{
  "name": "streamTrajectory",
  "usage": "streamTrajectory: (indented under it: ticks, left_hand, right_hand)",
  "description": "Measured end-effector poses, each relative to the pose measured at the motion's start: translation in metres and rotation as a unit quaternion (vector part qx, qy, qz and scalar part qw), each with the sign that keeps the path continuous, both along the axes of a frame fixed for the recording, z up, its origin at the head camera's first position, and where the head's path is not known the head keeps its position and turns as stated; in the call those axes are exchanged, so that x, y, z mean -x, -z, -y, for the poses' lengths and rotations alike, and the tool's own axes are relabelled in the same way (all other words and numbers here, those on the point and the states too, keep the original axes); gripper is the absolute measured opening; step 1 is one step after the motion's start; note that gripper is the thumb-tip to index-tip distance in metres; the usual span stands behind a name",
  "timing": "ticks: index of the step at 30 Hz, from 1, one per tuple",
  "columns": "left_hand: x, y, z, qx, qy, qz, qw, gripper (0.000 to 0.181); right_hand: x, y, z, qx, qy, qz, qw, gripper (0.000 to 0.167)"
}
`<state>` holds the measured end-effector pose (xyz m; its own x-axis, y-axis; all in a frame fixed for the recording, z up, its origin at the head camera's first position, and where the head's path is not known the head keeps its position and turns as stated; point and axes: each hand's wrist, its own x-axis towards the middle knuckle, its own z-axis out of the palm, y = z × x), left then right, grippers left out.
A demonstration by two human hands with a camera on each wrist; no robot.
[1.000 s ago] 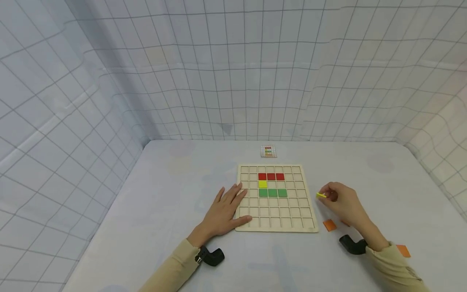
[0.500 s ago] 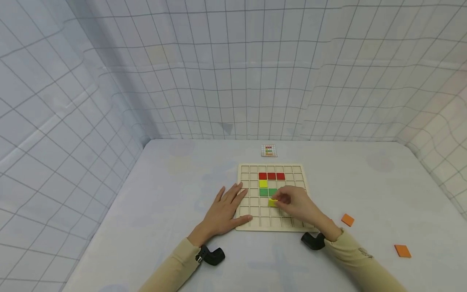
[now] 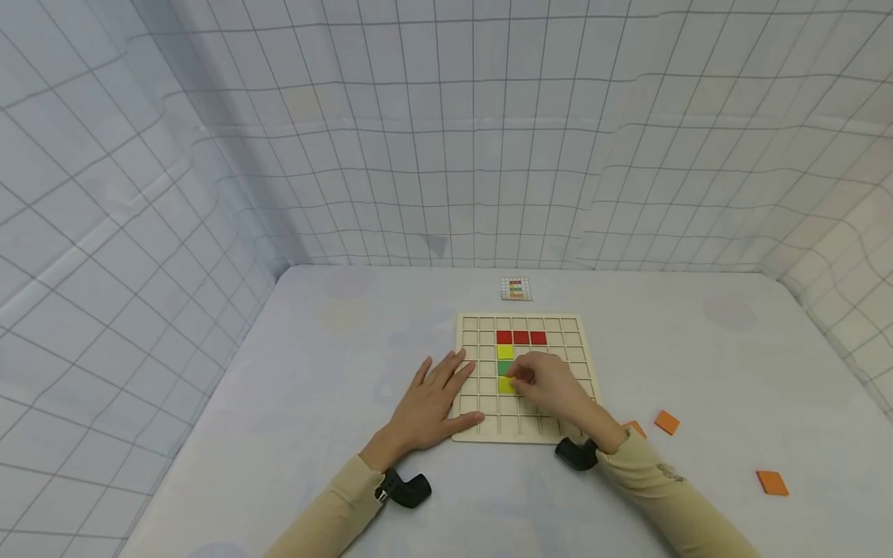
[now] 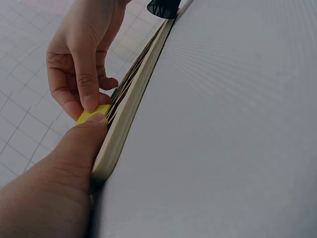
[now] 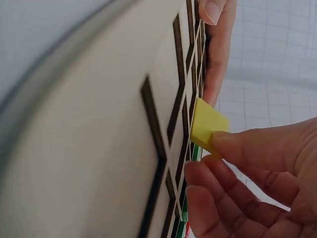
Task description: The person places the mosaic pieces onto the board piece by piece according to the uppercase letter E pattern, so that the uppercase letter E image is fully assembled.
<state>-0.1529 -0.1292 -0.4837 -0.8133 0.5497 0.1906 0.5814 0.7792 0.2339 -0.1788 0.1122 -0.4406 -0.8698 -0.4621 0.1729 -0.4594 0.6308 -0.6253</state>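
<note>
My right hand (image 3: 551,384) pinches a yellow square tile (image 5: 210,124) between thumb and fingers, over the cell just below the left green tile (image 3: 505,368). In the right wrist view the tile stands tilted, one edge at the board. My left hand (image 3: 425,403) lies flat with spread fingers on the left edge of the pale gridded board (image 3: 488,425). On the board, red tiles (image 3: 521,338) form a row, and another yellow tile (image 3: 505,352) sits under the leftmost one. The right hand hides the rest of the green row.
A small printed pattern card (image 3: 516,289) lies behind the board. To the right on the white table are loose orange tiles (image 3: 667,422), one of them partly behind the right forearm. Gridded cloth walls (image 3: 446,155) enclose the back and sides.
My right hand has carried the yellow tile from right of the board leftward over it, to the column below the left green tile. The left hand stays in place.
</note>
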Motion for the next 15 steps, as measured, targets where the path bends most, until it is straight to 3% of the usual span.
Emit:
streamTrajectory:
  ticks: [15]
  left_hand:
    - [0.0013, 0.0029, 0.0007, 0.002, 0.002, -0.004, 1.0, 0.082]
  right_hand:
    - [-0.0089, 0.0025, -0.0058, -0.092, -0.01, -0.058, 0.994, 0.015]
